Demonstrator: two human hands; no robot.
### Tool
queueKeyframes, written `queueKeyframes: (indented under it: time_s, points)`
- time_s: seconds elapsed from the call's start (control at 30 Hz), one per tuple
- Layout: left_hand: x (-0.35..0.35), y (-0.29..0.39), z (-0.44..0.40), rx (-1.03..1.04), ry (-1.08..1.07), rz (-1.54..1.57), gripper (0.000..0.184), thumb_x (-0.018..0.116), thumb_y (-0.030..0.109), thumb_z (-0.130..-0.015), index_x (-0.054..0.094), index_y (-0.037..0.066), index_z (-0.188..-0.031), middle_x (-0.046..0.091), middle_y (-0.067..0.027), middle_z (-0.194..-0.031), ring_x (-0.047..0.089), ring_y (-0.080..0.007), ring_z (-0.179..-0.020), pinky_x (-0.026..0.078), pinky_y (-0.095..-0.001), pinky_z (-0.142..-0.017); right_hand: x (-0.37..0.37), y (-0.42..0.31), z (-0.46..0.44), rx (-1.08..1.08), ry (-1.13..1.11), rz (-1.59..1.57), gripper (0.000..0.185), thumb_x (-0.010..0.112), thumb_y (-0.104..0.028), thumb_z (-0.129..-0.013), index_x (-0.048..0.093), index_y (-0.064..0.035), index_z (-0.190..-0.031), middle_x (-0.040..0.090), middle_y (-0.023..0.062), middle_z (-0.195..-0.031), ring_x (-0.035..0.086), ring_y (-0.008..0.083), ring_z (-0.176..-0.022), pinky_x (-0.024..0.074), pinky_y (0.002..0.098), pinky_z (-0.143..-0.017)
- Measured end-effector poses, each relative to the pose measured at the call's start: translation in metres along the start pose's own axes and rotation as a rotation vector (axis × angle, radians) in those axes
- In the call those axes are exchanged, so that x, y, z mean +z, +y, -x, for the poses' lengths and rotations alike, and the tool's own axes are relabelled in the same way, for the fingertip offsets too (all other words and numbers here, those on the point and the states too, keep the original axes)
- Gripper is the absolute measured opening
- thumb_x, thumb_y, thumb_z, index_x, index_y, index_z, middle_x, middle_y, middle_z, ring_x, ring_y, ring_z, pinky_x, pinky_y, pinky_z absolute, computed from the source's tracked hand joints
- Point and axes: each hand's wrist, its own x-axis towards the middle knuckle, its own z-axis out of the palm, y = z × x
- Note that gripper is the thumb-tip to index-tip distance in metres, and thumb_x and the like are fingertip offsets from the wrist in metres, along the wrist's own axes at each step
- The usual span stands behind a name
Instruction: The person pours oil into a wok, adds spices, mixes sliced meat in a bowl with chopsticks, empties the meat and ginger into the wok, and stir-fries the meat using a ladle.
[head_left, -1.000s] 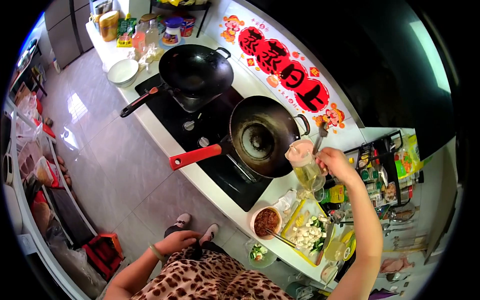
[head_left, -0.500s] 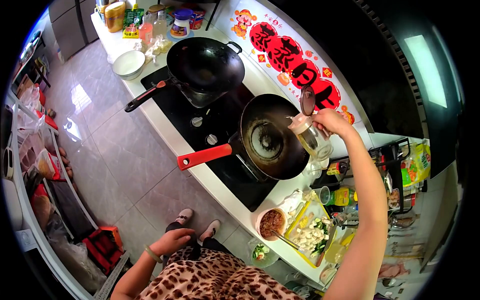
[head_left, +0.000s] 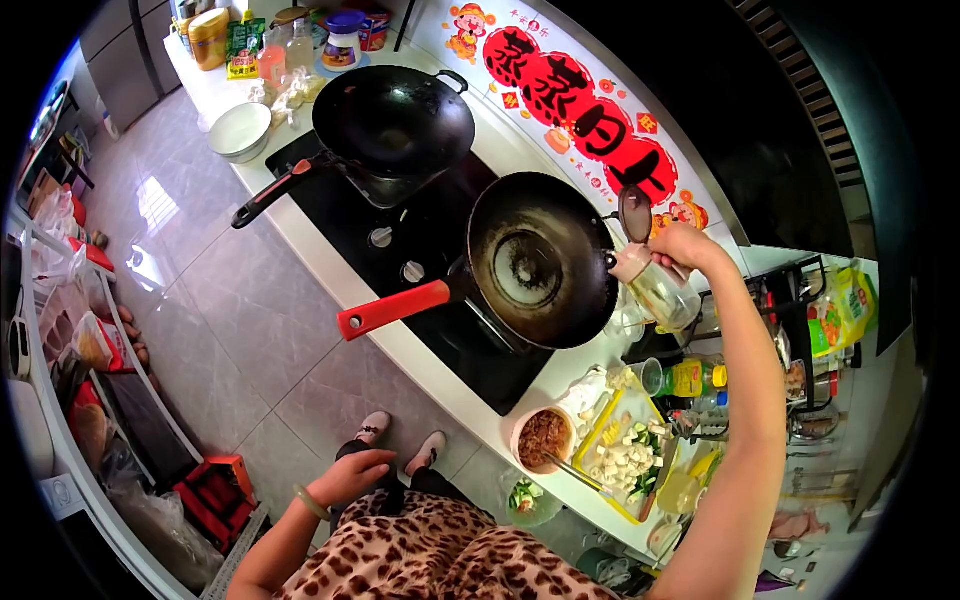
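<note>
The person's right hand [head_left: 683,248] curls closed around the handle of a clear jug [head_left: 668,298] at the rim of the red-handled wok [head_left: 535,270], while the left hand [head_left: 352,477], loosely open with nothing visible in it, hangs near the leopard-print garment [head_left: 420,550].

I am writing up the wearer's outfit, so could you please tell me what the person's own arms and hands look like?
The left hand and right hand are ungloved, with no cuffs or sleeves near them. A pale, rounded bangle circles the left wrist; none shows on the right. The person wears a pinkish-tan fabric garment with dark leopard spots.
</note>
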Motion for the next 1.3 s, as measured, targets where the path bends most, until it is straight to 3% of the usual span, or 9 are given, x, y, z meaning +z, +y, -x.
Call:
queueKeyframes:
  time_s: [0.2, 0.27, 0.33, 0.4, 0.67, 0.73, 0.93, 1.13, 1.3]
  points:
    - [-0.001, 0.006, -0.003, 0.0, -0.042, -0.037, 0.034, 0.052, 0.021, -0.094, 0.054, 0.005, -0.125, 0.061, -0.011, -0.116, 0.058, -0.0204, -0.103, 0.045, -0.0317, -0.09, 0.016, 0.004, 0.025, 0.015, -0.072, -0.046, 0.023, 0.057, -0.022, -0.078, 0.062, -0.0029, -0.065, 0.056, 0.0016, -0.053, 0.048, 0.0123, -0.043, 0.0388, 0.0277, -0.042]
    - [0.0, 0.005, -0.004, 0.009, -0.045, -0.047, 0.035, 0.052, 0.022, -0.094, 0.054, 0.005, -0.125, 0.061, -0.0112, -0.115, 0.058, -0.0208, -0.103, 0.045, -0.0318, -0.09, 0.019, -0.003, 0.038, -0.101, -0.093, 0.038, 0.025, 0.057, -0.023, -0.079, 0.063, -0.0027, -0.066, 0.056, 0.0012, -0.054, 0.049, 0.0131, -0.044, 0.0396, 0.0277, -0.043]
    - [-0.001, 0.005, -0.005, 0.019, -0.049, -0.056, 0.035, 0.051, 0.022, -0.094, 0.054, 0.006, -0.125, 0.061, -0.0114, -0.115, 0.058, -0.0212, -0.103, 0.045, -0.032, -0.09, 0.023, -0.014, 0.046, -0.123, -0.116, 0.049, 0.026, 0.057, -0.025, -0.079, 0.064, -0.0034, -0.067, 0.057, 0.001, -0.055, 0.051, 0.0127, -0.048, 0.0417, 0.0278, -0.047]
    - [-0.001, 0.005, -0.006, 0.027, -0.053, -0.059, 0.035, 0.051, 0.022, -0.094, 0.054, 0.006, -0.125, 0.061, -0.0119, -0.115, 0.058, -0.0218, -0.103, 0.044, -0.0323, -0.091, 0.027, -0.024, 0.051, -0.126, -0.123, 0.078, 0.029, 0.054, -0.028, -0.079, 0.067, -0.005, -0.069, 0.06, 0.0045, -0.057, 0.058, 0.0174, -0.057, 0.0459, 0.0319, -0.061]
    - [-0.005, 0.004, -0.001, -0.002, -0.037, -0.028, 0.034, 0.051, 0.021, -0.094, 0.055, 0.005, -0.124, 0.061, -0.0118, -0.116, 0.058, -0.0219, -0.104, 0.044, -0.0324, -0.091, 0.017, -0.074, 0.03, -0.303, -0.115, 0.086, 0.032, 0.052, -0.03, -0.08, 0.069, -0.0028, -0.076, 0.063, 0.0065, -0.063, 0.06, 0.0189, -0.061, 0.0467, 0.0325, -0.064]
    - [-0.005, 0.002, 0.002, -0.011, -0.032, -0.024, 0.034, 0.051, 0.02, -0.094, 0.055, 0.005, -0.124, 0.061, -0.0118, -0.116, 0.058, -0.0219, -0.104, 0.044, -0.0324, -0.091, 0.007, -0.083, 0.02, -0.399, -0.115, 0.066, 0.029, 0.055, -0.026, -0.08, 0.068, -0.0016, -0.075, 0.062, 0.0066, -0.061, 0.058, 0.0155, -0.058, 0.0462, 0.0299, -0.062]
    - [-0.005, -0.001, 0.011, -0.016, 0.006, -0.012, 0.034, 0.052, 0.02, -0.094, 0.054, 0.004, -0.124, 0.061, -0.0118, -0.118, 0.057, -0.0217, -0.105, 0.044, -0.0323, -0.092, -0.016, -0.083, -0.002, -0.114, -0.009, -0.128, 0.025, 0.055, -0.021, -0.08, 0.057, -0.0046, -0.062, 0.054, -0.0004, -0.056, 0.044, 0.0088, -0.044, 0.0332, 0.026, -0.041]
    - [-0.001, -0.003, 0.01, -0.029, 0.013, 0.007, 0.035, 0.053, 0.021, -0.094, 0.054, 0.004, -0.125, 0.06, -0.0113, -0.118, 0.057, -0.021, -0.106, 0.044, -0.0318, -0.092, -0.021, -0.046, -0.005, -0.043, 0.026, -0.116, 0.024, 0.054, -0.021, -0.081, 0.058, -0.0061, -0.063, 0.053, -0.0012, -0.054, 0.043, 0.0085, -0.043, 0.031, 0.0258, -0.039]
    - [0.002, -0.005, 0.002, 0.073, 0.049, 0.013, 0.033, 0.053, 0.02, -0.093, 0.056, 0.004, -0.121, 0.063, -0.0148, -0.108, 0.06, -0.0252, -0.098, 0.046, -0.0336, -0.087, -0.007, -0.013, 0.002, 0.019, -0.012, -0.125, 0.023, 0.054, -0.019, -0.081, 0.059, -0.0049, -0.063, 0.053, -0.0003, -0.054, 0.044, 0.0099, -0.042, 0.0326, 0.0265, -0.038]
